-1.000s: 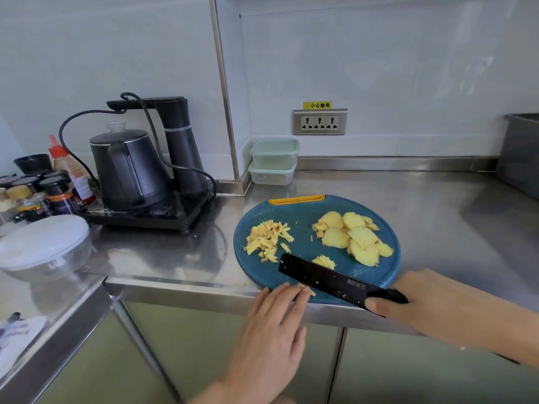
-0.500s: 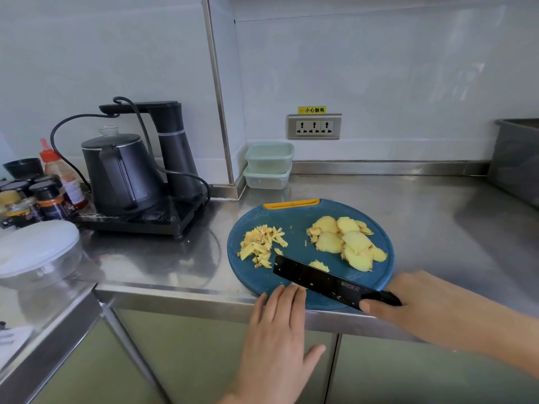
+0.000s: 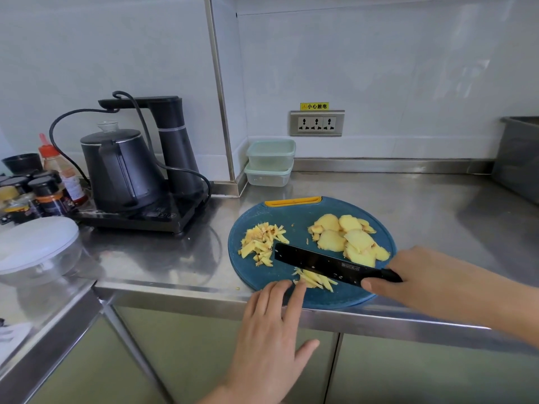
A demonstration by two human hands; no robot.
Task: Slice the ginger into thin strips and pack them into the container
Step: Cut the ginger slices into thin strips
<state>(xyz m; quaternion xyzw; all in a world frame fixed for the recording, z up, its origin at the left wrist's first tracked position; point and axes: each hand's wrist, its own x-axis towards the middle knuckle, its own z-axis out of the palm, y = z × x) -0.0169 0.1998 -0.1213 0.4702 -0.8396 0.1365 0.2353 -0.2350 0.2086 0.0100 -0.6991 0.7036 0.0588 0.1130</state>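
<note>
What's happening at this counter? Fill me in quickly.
A person is cutting ginger on a round blue cutting board. The right hand holds a black knife over a small bunch of strips, and the left hand steadies them with its fingertips. A pile of cut strips lies on the board's left, uncut slices on its right. Two stacked containers wait by the wall, nothing packed yet.

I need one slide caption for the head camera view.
Right hand slices ginger with a black knife on a blue cutting board; left hand steadies the strips.
</note>
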